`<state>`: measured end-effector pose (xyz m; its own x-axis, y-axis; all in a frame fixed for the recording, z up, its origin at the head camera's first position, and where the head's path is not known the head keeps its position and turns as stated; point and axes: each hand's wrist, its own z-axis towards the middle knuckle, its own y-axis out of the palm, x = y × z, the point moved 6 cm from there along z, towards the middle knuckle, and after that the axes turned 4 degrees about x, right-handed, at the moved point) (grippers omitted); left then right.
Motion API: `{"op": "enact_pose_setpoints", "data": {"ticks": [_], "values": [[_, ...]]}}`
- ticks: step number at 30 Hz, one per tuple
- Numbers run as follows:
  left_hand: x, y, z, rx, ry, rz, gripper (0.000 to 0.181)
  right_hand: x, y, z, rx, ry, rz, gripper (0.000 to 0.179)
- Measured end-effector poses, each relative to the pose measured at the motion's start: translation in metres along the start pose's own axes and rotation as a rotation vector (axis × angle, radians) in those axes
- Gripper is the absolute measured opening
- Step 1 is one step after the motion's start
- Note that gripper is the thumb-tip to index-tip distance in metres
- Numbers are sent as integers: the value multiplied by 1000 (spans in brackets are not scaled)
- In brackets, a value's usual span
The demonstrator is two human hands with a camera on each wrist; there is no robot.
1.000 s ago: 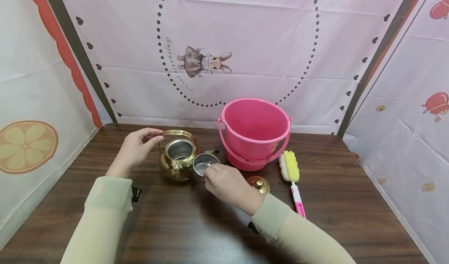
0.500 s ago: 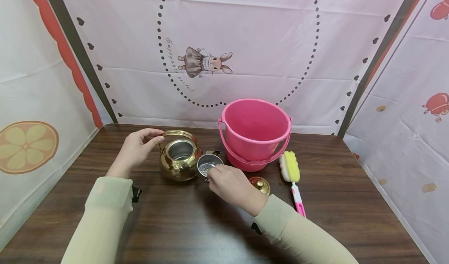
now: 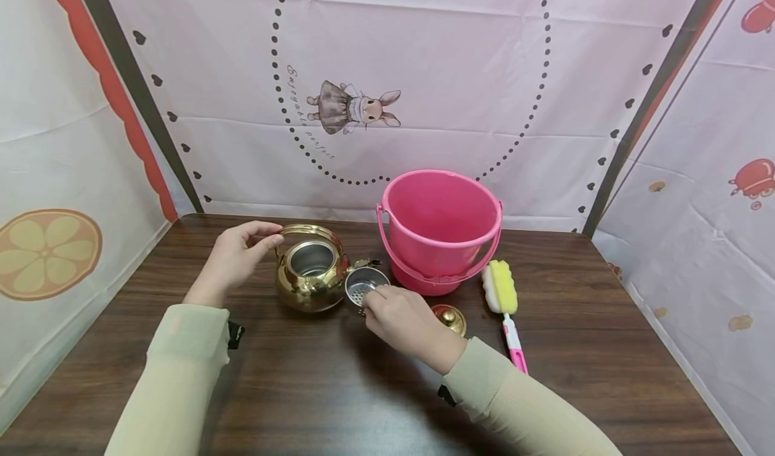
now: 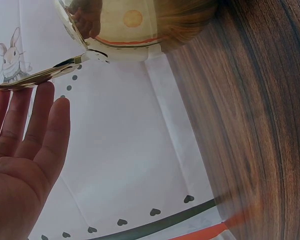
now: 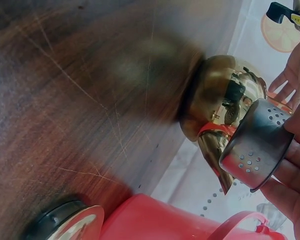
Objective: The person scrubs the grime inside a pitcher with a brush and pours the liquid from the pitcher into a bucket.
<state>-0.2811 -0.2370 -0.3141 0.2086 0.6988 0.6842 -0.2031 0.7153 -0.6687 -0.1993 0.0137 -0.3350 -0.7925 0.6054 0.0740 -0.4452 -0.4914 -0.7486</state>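
A shiny gold teapot [image 3: 307, 296] stands uncovered on the table, its round mouth showing a steel-grey inside. My left hand [image 3: 237, 259] pinches the left side of its arched handle [image 4: 42, 77] between thumb and fingers. With my right hand [image 3: 404, 320] I hold a small steel tea strainer [image 3: 365, 289] by its rim, just right of the teapot. Holes pierce the strainer's base and side, and in the right wrist view it overlaps the teapot near the spout [image 5: 216, 155]. The gold lid [image 3: 449, 319] lies behind my right wrist, partly covered by it.
A pink bucket [image 3: 432, 257] with its handle hanging down in front stands at the back, right of the teapot. A yellow and white sponge brush [image 3: 501, 289] with a pink and white handle lies to its right. Printed cloth walls [image 3: 460, 72] border the table.
My right hand has moved the strainer slightly right, away from the teapot's mouth. The left hand and the teapot have stayed nearly still.
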Motion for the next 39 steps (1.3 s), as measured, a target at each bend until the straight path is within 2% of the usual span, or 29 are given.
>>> {"op": "enact_pose_setpoints", "data": {"ticks": [39], "values": [[-2, 1, 0, -2, -12, -8, 40, 4, -2, -12, -12, 10, 4, 4]]}}
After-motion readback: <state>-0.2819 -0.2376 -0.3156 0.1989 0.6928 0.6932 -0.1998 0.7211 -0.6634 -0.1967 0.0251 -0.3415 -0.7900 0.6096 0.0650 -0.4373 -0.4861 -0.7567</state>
